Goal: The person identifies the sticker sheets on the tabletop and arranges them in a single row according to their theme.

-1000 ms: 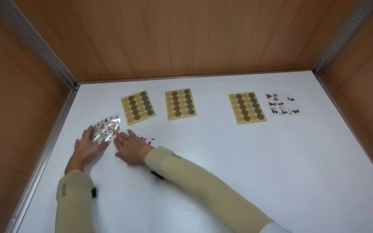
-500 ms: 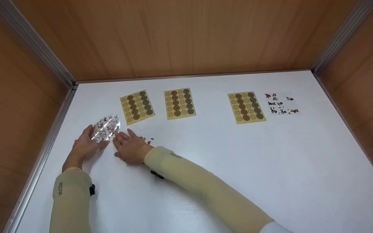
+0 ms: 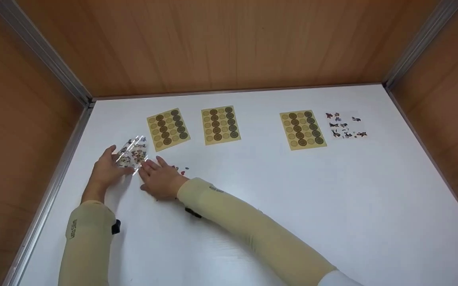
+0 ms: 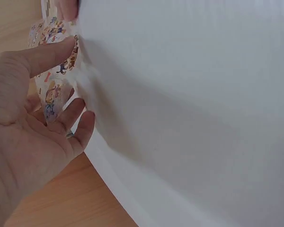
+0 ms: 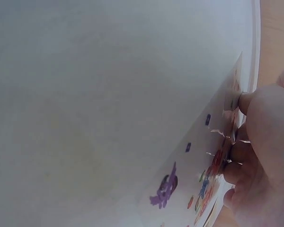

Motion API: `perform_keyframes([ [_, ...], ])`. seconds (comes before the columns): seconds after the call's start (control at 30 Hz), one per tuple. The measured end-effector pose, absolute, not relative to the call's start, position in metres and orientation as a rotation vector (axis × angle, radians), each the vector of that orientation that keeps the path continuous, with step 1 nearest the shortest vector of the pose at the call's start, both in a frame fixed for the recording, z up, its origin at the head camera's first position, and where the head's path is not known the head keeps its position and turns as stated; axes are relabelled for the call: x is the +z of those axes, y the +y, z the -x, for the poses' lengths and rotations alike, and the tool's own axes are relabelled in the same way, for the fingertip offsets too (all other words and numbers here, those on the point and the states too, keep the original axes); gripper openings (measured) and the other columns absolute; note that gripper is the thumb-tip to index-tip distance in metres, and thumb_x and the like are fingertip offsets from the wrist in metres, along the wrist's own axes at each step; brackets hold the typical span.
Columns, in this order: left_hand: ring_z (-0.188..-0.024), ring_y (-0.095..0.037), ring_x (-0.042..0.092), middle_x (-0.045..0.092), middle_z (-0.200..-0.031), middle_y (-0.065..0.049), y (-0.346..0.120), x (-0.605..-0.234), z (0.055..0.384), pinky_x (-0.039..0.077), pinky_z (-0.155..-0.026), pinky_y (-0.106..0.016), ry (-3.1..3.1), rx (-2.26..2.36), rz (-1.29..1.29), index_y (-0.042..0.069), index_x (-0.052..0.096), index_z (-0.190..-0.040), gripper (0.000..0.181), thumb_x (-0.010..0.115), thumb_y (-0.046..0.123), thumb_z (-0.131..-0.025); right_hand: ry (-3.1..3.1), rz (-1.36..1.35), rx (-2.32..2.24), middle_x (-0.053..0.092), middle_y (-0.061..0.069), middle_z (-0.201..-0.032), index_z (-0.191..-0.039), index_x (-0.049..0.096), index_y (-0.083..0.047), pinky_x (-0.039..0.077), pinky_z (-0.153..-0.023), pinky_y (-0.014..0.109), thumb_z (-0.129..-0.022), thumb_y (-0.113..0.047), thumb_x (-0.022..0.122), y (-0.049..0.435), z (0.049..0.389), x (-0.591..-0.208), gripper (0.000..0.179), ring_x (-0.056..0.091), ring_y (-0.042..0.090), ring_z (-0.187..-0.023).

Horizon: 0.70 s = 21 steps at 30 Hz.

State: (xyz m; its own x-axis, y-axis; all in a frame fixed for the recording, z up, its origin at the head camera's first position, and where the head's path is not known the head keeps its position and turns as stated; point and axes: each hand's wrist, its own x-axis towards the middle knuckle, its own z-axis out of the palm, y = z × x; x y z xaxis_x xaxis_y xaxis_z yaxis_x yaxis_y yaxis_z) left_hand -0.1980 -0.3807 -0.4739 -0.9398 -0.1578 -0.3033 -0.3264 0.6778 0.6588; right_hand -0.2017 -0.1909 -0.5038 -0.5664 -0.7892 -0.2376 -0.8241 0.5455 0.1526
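Note:
A clear sheet printed with small colourful figures (image 3: 136, 147) bends up from the white table at the left, shiny with reflections. My left hand (image 3: 107, 171) grips it, thumb on one face and fingers behind, as the left wrist view shows (image 4: 52, 33). Beside it my right hand (image 3: 160, 182) lies low, its fingertips pressing on printed clear film. In the right wrist view, a flat part with a purple figure (image 5: 164, 191) lies on the table near the right fingers (image 5: 239, 153). Whether both hands touch one and the same sheet, I cannot tell.
Two tan sheets of round coin-like stickers, one tilted (image 3: 168, 129) and one straighter (image 3: 221, 125), lie behind the hands. A third tan sheet (image 3: 303, 130) and another clear printed sheet (image 3: 348, 125) lie farther right. Wooden walls (image 3: 229, 47) enclose the table.
My left hand has shifted slightly right and turned the clear sheet, which now bends more steeply with its reflections changed. The right hand stays in place.

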Motion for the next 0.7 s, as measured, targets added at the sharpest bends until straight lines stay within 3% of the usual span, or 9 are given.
perform_keyframes([
  [0.13, -0.131, -0.047, 0.047, 0.031, -0.153, -0.037, -0.380, -0.470, 0.198, 0.044, -0.108, -0.053, 2.626, 1.221, 0.423, -0.004, 0.004, -0.160, 0.101, 0.075, 0.019, -0.092, 2.618, 1.362, 0.364, 0.008, 0.002, -0.170, -0.164, 0.009, -0.015, 0.002, -0.126, 0.041, -0.109, -0.051, 0.013, -0.193, 0.201, -0.504, 0.066, 0.005, 0.017, -0.155],
  [0.23, -0.114, -0.034, 0.059, 0.034, -0.152, -0.035, -0.379, -0.467, 0.198, 0.056, -0.094, -0.040, 2.584, 1.261, 0.450, -0.001, 0.006, -0.161, 0.098, 0.071, 0.034, -0.096, 2.618, 1.359, 0.382, 0.007, 0.001, -0.170, -0.165, 0.009, -0.015, 0.001, -0.126, 0.043, -0.109, -0.051, 0.013, -0.193, 0.201, -0.504, 0.066, 0.005, 0.017, -0.155],
  [0.3, -0.102, -0.022, 0.063, 0.036, -0.151, -0.032, -0.379, -0.465, 0.197, 0.059, -0.084, -0.031, 2.542, 1.326, 0.455, 0.000, 0.007, -0.161, 0.098, 0.069, 0.039, -0.097, 2.621, 1.354, 0.392, 0.007, 0.001, -0.170, -0.165, 0.008, -0.016, 0.000, -0.125, 0.043, -0.109, -0.051, 0.013, -0.193, 0.201, -0.504, 0.066, 0.004, 0.017, -0.155],
  [0.4, -0.094, -0.013, 0.063, 0.038, -0.150, -0.030, -0.379, -0.461, 0.196, 0.059, -0.080, -0.025, 2.486, 1.425, 0.445, 0.002, 0.008, -0.162, 0.097, 0.069, 0.041, -0.097, 2.629, 1.346, 0.386, 0.007, 0.000, -0.170, -0.165, 0.008, -0.016, 0.000, -0.126, 0.044, -0.109, -0.051, 0.014, -0.193, 0.201, -0.505, 0.066, 0.004, 0.017, -0.155],
  [0.7, -0.107, -0.017, 0.059, 0.048, -0.141, -0.018, -0.382, -0.458, 0.192, 0.056, -0.087, -0.024, 2.413, 1.407, 0.468, 0.000, 0.031, -0.157, 0.092, 0.065, 0.057, -0.094, 2.649, 1.353, 0.416, 0.009, 0.000, -0.170, -0.165, 0.010, -0.015, 0.003, -0.126, 0.044, -0.109, -0.051, 0.013, -0.191, 0.200, -0.505, 0.066, 0.006, 0.016, -0.155],
])
